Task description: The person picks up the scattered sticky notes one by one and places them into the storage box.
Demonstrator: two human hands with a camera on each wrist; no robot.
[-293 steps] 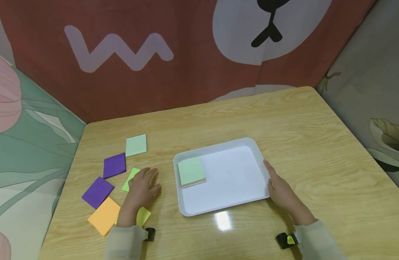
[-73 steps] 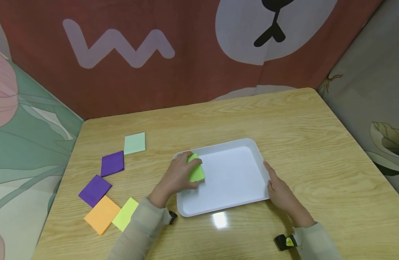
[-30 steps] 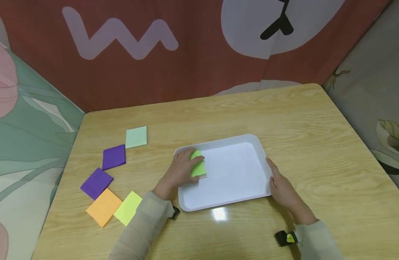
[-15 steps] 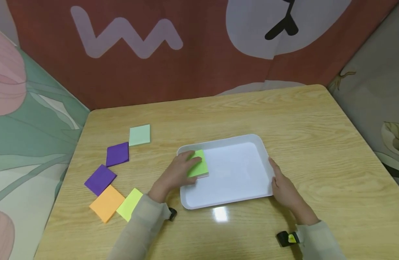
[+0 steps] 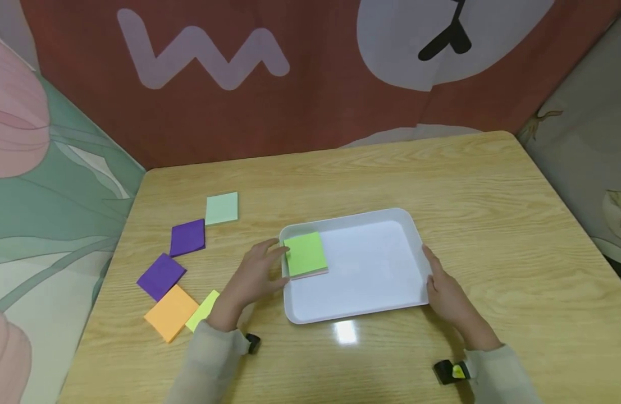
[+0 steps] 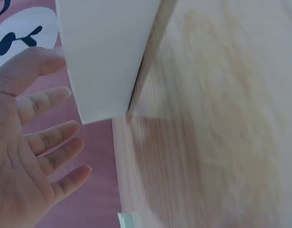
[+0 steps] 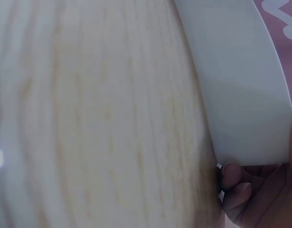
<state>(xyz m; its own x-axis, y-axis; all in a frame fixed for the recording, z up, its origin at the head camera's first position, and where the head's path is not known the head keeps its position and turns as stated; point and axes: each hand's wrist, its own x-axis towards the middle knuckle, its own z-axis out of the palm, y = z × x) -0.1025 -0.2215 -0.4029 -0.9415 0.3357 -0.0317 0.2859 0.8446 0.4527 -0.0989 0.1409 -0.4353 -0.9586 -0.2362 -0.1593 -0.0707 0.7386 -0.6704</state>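
Observation:
A white tray (image 5: 361, 264) lies on the table, and a lime green sticky note pad (image 5: 306, 254) rests on a stack at its left end. The stack's lower edge shows pale green and pinkish layers. My left hand (image 5: 255, 275) is at the tray's left rim, fingers spread and holding nothing. In the left wrist view, that hand (image 6: 32, 142) has relaxed, parted fingers beside the tray's white wall (image 6: 105, 61). My right hand (image 5: 447, 297) grips the tray's right end. The right wrist view shows its fingers (image 7: 236, 187) curled at the tray's end.
Left of the tray, loose pads lie on the wooden table (image 5: 391, 179): pale green (image 5: 222, 208), purple (image 5: 187, 237), another purple (image 5: 161, 276), orange (image 5: 171, 313) and yellow-green (image 5: 203, 310), which my left arm partly covers. Printed cloths hang behind and at both sides.
My left hand brought the lime sticky note pad from the table into the tray, released it onto the stack and drew back left. My right hand stayed at the tray's right end.

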